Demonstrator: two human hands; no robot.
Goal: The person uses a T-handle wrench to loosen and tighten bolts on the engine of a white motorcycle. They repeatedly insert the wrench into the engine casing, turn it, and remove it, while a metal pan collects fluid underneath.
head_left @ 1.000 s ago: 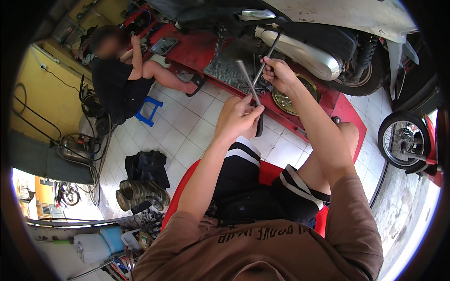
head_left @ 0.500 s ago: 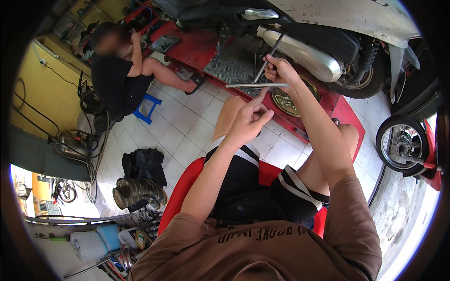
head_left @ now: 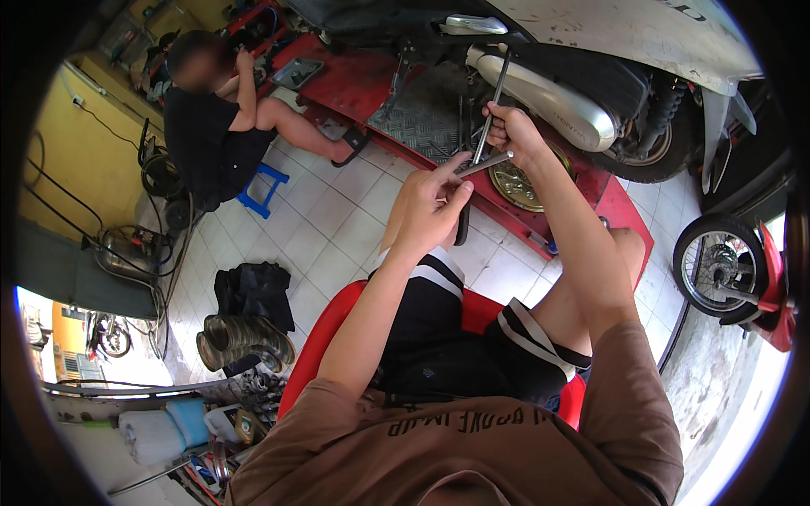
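Observation:
A long steel T-handle wrench (head_left: 501,78) reaches toward the lower edge of the scooter's silver engine side cover (head_left: 548,97). My right hand (head_left: 516,135) has its fingers closed round the shaft just beyond the crossbar. By the crossbar's left end is my left hand (head_left: 429,207), its index finger stretched out and its thumb apart. The bar lies against or between these fingers, without a closed grip; exact contact is hard to see. Where the wrench's far tip meets the scooter, details are too small to tell.
The scooter stands on a red lift platform (head_left: 603,202) holding a round gold-coloured tray (head_left: 519,190). A seated co-worker (head_left: 202,126) is at the far left, on a blue stool (head_left: 264,192). Boots (head_left: 245,341) lie on the tiles at left; a red motorcycle's wheel (head_left: 721,266) is at right.
The wrench's crossbar has turned, from lying nearly level to slanting up to the right. My left fingers have moved slightly left, to the crossbar's left end. My right hand stays on the shaft.

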